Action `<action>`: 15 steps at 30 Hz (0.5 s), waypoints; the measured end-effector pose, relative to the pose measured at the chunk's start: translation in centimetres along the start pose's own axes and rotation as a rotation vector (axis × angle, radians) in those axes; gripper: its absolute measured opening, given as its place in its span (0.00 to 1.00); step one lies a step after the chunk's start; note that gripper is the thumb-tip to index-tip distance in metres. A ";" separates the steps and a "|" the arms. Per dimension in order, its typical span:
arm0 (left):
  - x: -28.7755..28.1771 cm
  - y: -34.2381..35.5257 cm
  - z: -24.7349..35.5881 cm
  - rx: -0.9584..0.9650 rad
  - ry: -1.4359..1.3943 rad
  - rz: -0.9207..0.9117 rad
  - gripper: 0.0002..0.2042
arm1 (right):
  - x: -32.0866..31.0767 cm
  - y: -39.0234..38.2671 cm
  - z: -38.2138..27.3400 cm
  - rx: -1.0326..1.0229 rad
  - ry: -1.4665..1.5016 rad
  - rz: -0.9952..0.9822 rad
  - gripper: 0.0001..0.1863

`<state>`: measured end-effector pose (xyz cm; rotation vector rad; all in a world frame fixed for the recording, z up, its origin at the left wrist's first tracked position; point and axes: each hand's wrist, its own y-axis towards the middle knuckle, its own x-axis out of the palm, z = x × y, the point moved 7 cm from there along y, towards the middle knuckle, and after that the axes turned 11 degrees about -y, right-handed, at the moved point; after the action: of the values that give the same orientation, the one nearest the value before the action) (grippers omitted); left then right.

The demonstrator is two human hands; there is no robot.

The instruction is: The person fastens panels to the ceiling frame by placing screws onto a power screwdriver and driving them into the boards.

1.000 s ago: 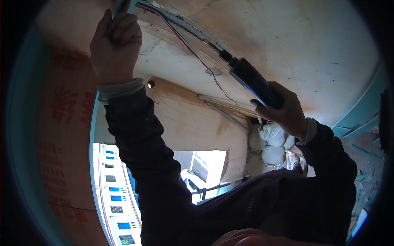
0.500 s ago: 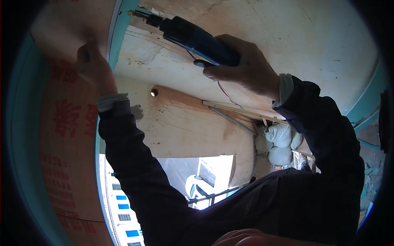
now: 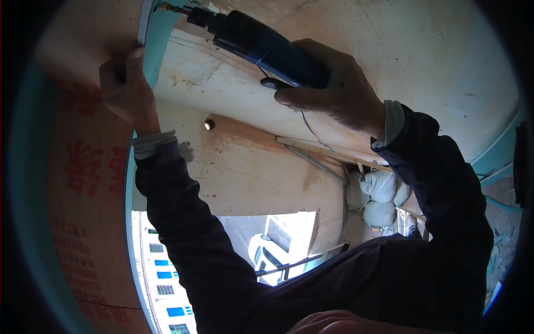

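A: What writing showed?

B: Large red characters ran down the wood-toned panel on the left, with rows of smaller red print lower down, too dim and bent by the lens to read. The dark jacket carried faint pale lettering on its front, turned sideways.

A: And the power driver?

B: Its black and dark blue casing was too shadowed to tell whether it was marked. The right hand held it, fingers wrapped round the body, thumb stretched along the underside. It lay slantwise before the pale wall, its brass-coloured tip up by the teal edge of the panel; I couldn't tell if they touched.

A: The left hand?

B: Fingers curled in, thumb raised at the lower end of a grey strip. Whether it pinched anything, I couldn't tell.

A: Nearby?

B: Thin coloured wires hung behind the driver.
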<state>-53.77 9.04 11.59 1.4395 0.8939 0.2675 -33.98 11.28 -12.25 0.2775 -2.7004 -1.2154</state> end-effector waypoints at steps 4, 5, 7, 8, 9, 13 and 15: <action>0.1 0.0 -0.4 -0.013 0.005 -0.059 0.15 | 0.0 0.0 -0.2 -0.046 -0.054 0.024 0.32; 0.1 0.0 -0.4 0.002 -0.012 -0.041 0.15 | 0.0 -0.1 -0.3 -0.046 -0.057 0.024 0.32; 0.0 -0.1 -0.3 0.030 -0.048 -0.005 0.16 | 0.2 -0.2 -0.3 -0.002 -0.032 0.006 0.32; 0.1 0.0 -0.1 0.031 -0.046 -0.005 0.16 | 0.2 -0.2 -0.2 0.018 -0.014 -0.003 0.32; 0.1 0.0 0.0 0.027 -0.057 -0.002 0.16 | 0.3 -0.2 -0.1 0.017 -0.013 -0.003 0.32; 0.3 0.0 0.3 0.005 -0.073 0.009 0.15 | 0.6 -0.1 0.0 -0.002 -0.005 0.022 0.32; 0.2 -0.1 0.3 -0.018 -0.061 0.023 0.16 | 0.8 -0.2 -0.1 0.009 -0.020 0.033 0.32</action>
<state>-53.46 8.96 11.35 1.4343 0.8234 0.2470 -34.74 10.89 -12.28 0.2220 -2.7167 -1.2042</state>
